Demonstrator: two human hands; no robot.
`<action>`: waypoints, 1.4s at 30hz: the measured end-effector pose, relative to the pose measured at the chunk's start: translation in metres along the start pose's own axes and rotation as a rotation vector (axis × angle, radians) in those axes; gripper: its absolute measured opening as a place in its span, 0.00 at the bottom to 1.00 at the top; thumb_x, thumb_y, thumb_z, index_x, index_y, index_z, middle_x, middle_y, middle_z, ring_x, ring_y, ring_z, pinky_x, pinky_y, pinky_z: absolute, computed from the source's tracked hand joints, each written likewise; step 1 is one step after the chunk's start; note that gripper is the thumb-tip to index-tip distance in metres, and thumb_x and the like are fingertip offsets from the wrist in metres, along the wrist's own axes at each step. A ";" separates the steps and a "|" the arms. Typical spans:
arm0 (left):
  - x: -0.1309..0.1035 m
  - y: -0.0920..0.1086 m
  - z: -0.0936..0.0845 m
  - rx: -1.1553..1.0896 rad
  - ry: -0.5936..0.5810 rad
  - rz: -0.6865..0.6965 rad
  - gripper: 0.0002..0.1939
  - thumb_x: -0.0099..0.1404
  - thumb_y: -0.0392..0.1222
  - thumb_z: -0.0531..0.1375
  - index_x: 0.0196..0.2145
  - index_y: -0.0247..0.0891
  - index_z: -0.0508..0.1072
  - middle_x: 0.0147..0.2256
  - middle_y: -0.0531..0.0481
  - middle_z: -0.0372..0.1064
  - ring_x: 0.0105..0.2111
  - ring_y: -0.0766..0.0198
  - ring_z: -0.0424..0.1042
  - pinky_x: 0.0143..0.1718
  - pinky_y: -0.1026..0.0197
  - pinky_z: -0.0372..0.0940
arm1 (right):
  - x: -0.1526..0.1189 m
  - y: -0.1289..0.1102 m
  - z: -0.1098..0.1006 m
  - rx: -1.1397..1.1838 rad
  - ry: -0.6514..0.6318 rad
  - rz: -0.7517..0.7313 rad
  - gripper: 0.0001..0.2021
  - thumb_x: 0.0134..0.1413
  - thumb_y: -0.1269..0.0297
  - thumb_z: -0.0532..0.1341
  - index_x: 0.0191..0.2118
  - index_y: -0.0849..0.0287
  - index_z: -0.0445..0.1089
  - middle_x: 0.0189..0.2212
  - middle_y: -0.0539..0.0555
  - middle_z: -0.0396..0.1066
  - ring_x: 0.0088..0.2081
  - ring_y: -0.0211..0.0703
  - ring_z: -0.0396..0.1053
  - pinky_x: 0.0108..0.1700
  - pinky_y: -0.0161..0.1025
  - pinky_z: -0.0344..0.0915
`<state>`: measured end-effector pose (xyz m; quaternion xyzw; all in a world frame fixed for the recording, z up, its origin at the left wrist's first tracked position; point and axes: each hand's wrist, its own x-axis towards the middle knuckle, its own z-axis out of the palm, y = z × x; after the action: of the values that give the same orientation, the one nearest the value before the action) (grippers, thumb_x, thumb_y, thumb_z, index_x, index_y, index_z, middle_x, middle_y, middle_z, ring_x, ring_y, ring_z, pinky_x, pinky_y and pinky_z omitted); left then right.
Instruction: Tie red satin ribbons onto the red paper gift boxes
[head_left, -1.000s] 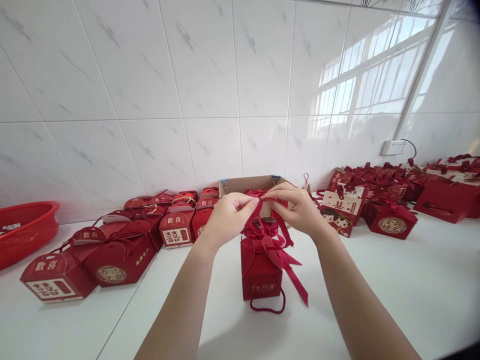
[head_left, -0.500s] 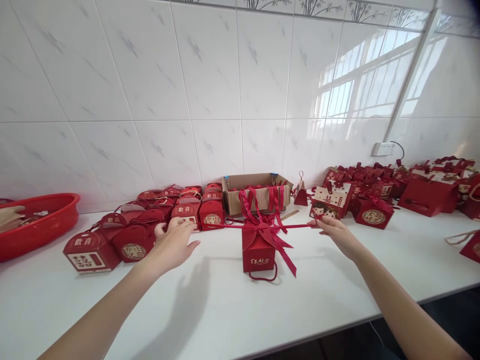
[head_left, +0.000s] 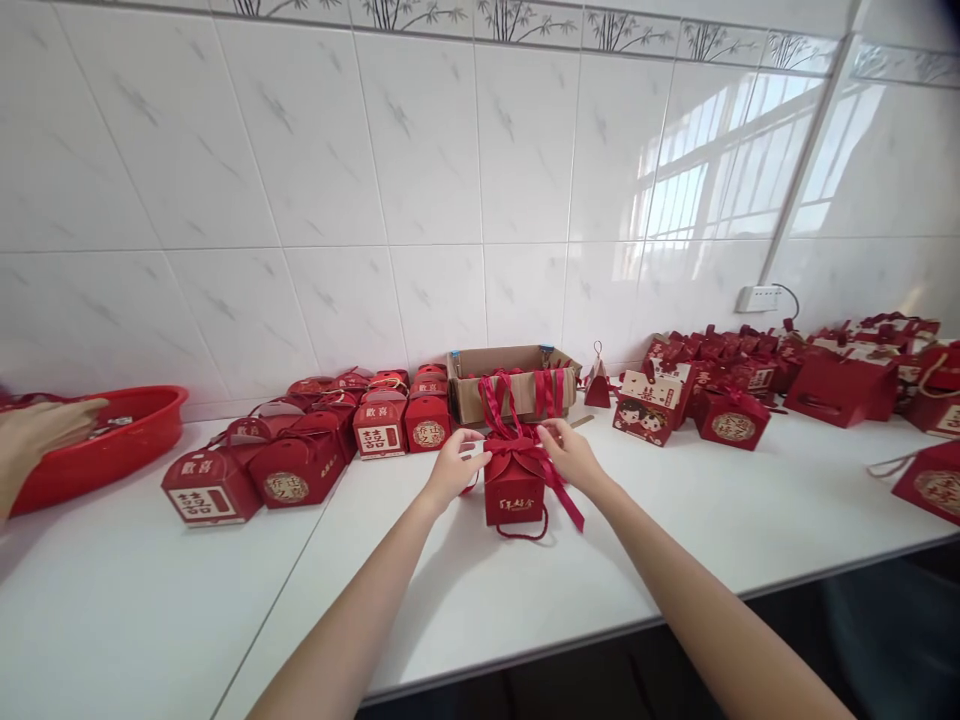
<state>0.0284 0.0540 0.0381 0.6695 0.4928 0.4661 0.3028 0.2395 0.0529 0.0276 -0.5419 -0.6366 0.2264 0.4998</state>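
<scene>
A small red gift box (head_left: 514, 497) with gold lettering stands upright on the white table, a red cord loop at its base. Red ribbon (head_left: 564, 497) is gathered round its top, with one tail hanging down on the right. At the top's left side, my left hand (head_left: 456, 466) pinches the ribbon between thumb and fingers. On the right side, my right hand (head_left: 568, 455) is closed on the ribbon too, its fingertips partly hidden behind the loops. Directly behind stands an open cardboard box (head_left: 469, 400) with red ribbons hanging over its front edge.
Several red gift boxes (head_left: 210, 487) stand at the left, beside a red basin (head_left: 112, 462). More red boxes (head_left: 733, 418) fill the right and back right. A tiled wall (head_left: 435, 180) rises behind the white table (head_left: 420, 640), whose front edge runs below.
Both hands have come inward from wide apart to the top of the box. The ribbon stretched out sideways between them is now drawn in close. The view has shifted slightly.
</scene>
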 end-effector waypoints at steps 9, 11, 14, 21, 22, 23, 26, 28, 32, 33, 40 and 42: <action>-0.010 -0.013 0.008 -0.145 -0.028 -0.043 0.18 0.53 0.50 0.61 0.37 0.39 0.64 0.38 0.48 0.67 0.32 0.65 0.68 0.34 0.61 0.64 | 0.000 0.002 0.021 -0.024 -0.043 0.041 0.12 0.48 0.54 0.59 0.32 0.56 0.59 0.20 0.46 0.63 0.26 0.42 0.64 0.30 0.37 0.59; -0.009 -0.013 0.006 -0.132 -0.050 -0.037 0.16 0.53 0.51 0.62 0.33 0.38 0.64 0.30 0.53 0.65 0.27 0.67 0.66 0.32 0.62 0.62 | 0.001 0.003 0.020 -0.019 -0.036 0.032 0.12 0.48 0.54 0.59 0.30 0.56 0.58 0.19 0.46 0.62 0.25 0.41 0.63 0.29 0.37 0.59; -0.006 -0.012 -0.001 -0.096 -0.095 -0.014 0.17 0.52 0.53 0.63 0.25 0.37 0.63 0.23 0.56 0.61 0.25 0.68 0.61 0.30 0.64 0.58 | 0.001 0.005 0.016 -0.018 -0.012 0.001 0.14 0.47 0.53 0.60 0.28 0.55 0.57 0.19 0.46 0.60 0.24 0.40 0.59 0.28 0.36 0.56; -0.006 -0.007 -0.016 -0.008 -0.130 -0.032 0.21 0.50 0.58 0.62 0.23 0.37 0.64 0.22 0.55 0.60 0.25 0.67 0.58 0.28 0.64 0.54 | -0.005 -0.004 0.001 -0.053 -0.024 -0.108 0.18 0.45 0.53 0.62 0.23 0.55 0.52 0.19 0.45 0.57 0.23 0.37 0.54 0.27 0.35 0.52; -0.007 -0.007 -0.019 0.003 -0.149 -0.051 0.21 0.52 0.59 0.61 0.22 0.37 0.65 0.22 0.55 0.59 0.24 0.68 0.57 0.27 0.64 0.54 | -0.007 -0.007 -0.003 -0.063 -0.037 -0.120 0.18 0.46 0.52 0.62 0.22 0.55 0.52 0.19 0.45 0.56 0.23 0.37 0.53 0.27 0.35 0.52; -0.007 -0.008 -0.022 0.012 -0.178 -0.077 0.22 0.53 0.60 0.59 0.22 0.36 0.66 0.21 0.55 0.59 0.23 0.68 0.57 0.26 0.64 0.53 | -0.008 -0.009 -0.007 -0.073 -0.058 -0.134 0.18 0.47 0.53 0.60 0.21 0.56 0.52 0.19 0.46 0.56 0.23 0.37 0.54 0.27 0.35 0.53; -0.010 -0.010 -0.034 0.032 -0.338 -0.189 0.23 0.53 0.61 0.58 0.24 0.34 0.72 0.19 0.54 0.60 0.18 0.70 0.54 0.21 0.65 0.48 | -0.012 -0.013 -0.021 -0.109 -0.157 -0.171 0.17 0.48 0.59 0.57 0.15 0.58 0.54 0.22 0.50 0.62 0.24 0.37 0.59 0.28 0.36 0.55; -0.012 -0.008 -0.042 0.028 -0.482 -0.259 0.23 0.50 0.58 0.61 0.28 0.33 0.76 0.17 0.54 0.61 0.15 0.72 0.48 0.18 0.66 0.43 | -0.013 -0.014 -0.027 -0.149 -0.203 -0.171 0.17 0.43 0.64 0.58 0.11 0.58 0.54 0.21 0.50 0.63 0.23 0.37 0.60 0.27 0.36 0.55; -0.017 0.004 -0.050 -0.042 -0.725 -0.298 0.22 0.49 0.55 0.63 0.35 0.34 0.79 0.17 0.55 0.60 0.16 0.74 0.43 0.18 0.66 0.38 | -0.014 -0.017 -0.024 -0.231 -0.109 -0.116 0.18 0.37 0.69 0.59 0.08 0.57 0.51 0.13 0.50 0.54 0.21 0.39 0.56 0.26 0.38 0.52; -0.018 0.007 -0.049 -0.072 -0.761 -0.286 0.22 0.50 0.55 0.63 0.36 0.35 0.79 0.18 0.55 0.59 0.16 0.74 0.44 0.19 0.66 0.39 | -0.014 -0.019 -0.021 -0.236 -0.068 -0.110 0.17 0.38 0.69 0.58 0.08 0.57 0.52 0.14 0.51 0.55 0.22 0.40 0.57 0.28 0.39 0.53; -0.025 0.021 -0.030 -0.347 -0.571 -0.181 0.28 0.54 0.57 0.61 0.48 0.36 0.74 0.21 0.55 0.58 0.17 0.76 0.42 0.18 0.66 0.37 | -0.026 -0.035 -0.001 -0.083 0.036 -0.103 0.13 0.46 0.60 0.57 0.16 0.57 0.63 0.24 0.54 0.68 0.28 0.44 0.64 0.33 0.40 0.60; -0.026 0.023 -0.023 -0.295 -0.399 -0.152 0.30 0.55 0.59 0.60 0.48 0.35 0.73 0.22 0.55 0.59 0.16 0.76 0.42 0.18 0.66 0.38 | -0.030 -0.037 0.002 -0.021 0.007 -0.094 0.15 0.46 0.56 0.58 0.16 0.57 0.63 0.25 0.54 0.68 0.28 0.44 0.65 0.32 0.39 0.61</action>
<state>0.0136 0.0203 0.0582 0.6578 0.3990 0.3676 0.5224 0.2184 0.0141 0.0453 -0.5172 -0.6621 0.1942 0.5064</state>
